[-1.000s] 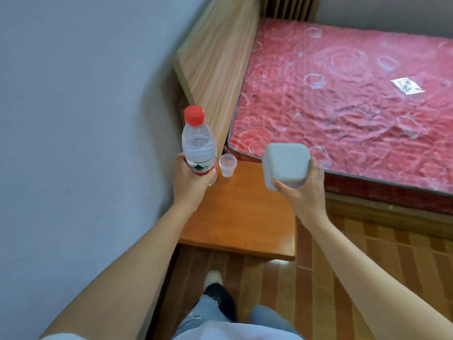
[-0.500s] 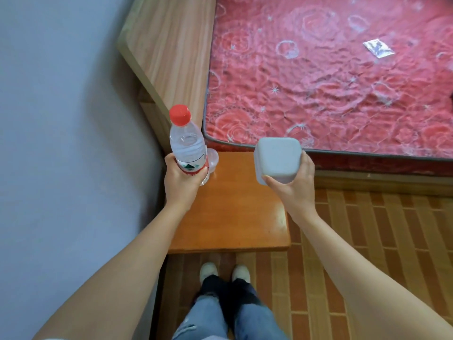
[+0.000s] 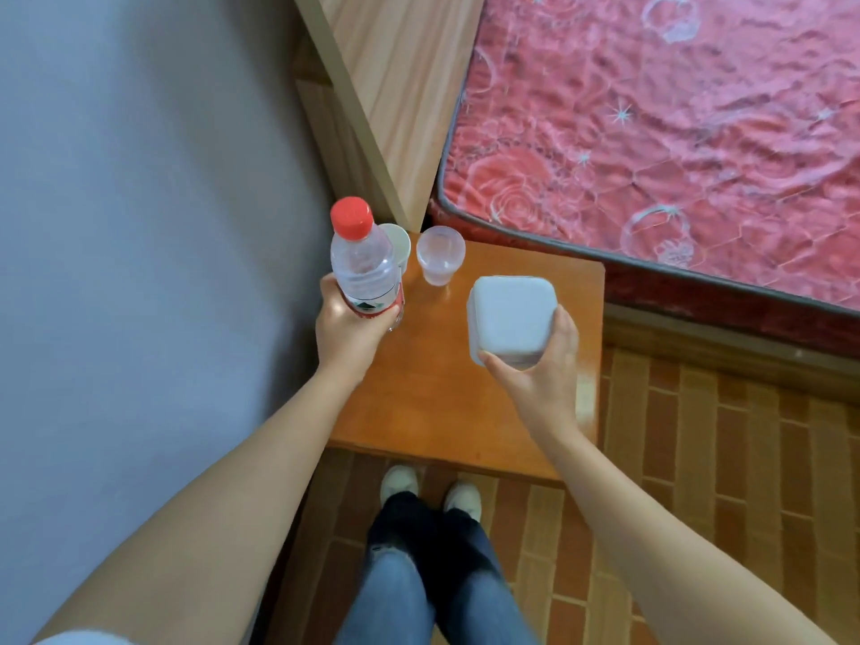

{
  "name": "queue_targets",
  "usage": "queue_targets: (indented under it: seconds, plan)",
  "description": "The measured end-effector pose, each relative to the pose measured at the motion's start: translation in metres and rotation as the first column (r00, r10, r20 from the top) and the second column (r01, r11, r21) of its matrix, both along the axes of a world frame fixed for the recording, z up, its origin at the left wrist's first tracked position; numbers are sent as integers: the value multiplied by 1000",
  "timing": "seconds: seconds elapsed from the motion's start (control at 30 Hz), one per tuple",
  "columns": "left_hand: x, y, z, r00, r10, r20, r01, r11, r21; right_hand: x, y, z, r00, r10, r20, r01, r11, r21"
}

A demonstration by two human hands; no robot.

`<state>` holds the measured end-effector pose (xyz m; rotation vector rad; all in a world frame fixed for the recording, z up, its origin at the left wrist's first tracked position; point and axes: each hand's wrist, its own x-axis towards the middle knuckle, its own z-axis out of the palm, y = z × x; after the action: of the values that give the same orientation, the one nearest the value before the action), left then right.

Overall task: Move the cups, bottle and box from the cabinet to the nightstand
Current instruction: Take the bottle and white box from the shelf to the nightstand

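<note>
My left hand [image 3: 346, 330] grips a clear water bottle [image 3: 365, 267] with a red cap, held upright over the left side of the orange wooden nightstand [image 3: 433, 398]. My right hand [image 3: 540, 374] holds a pale grey rounded box [image 3: 511, 318] from below, over the nightstand's right half. A clear plastic cup [image 3: 440, 256] stands at the nightstand's far edge. A white paper cup [image 3: 399, 244] stands just left of it, partly hidden behind the bottle.
A bed with a red patterned mattress [image 3: 675, 118] borders the nightstand on the far right, and its wooden headboard [image 3: 400, 86] rises behind the cups. A grey wall [image 3: 139, 202] runs along the left. My feet [image 3: 430, 491] stand on brick-pattern floor before the nightstand.
The view has closed in and tilted down over the nightstand. Both hands, with bottle and box, have come forward over its top. The white paper cup behind the bottle has come into sight.
</note>
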<state>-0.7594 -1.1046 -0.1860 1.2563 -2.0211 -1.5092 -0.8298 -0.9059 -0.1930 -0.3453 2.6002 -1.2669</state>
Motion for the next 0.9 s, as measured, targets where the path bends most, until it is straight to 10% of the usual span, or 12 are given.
queue_targets:
  seconds: [0.9]
  plan:
    - [1,-30,-104,999,-39,-6,39,999,-7,13,-66,-124,997,22,74,-26,999,46]
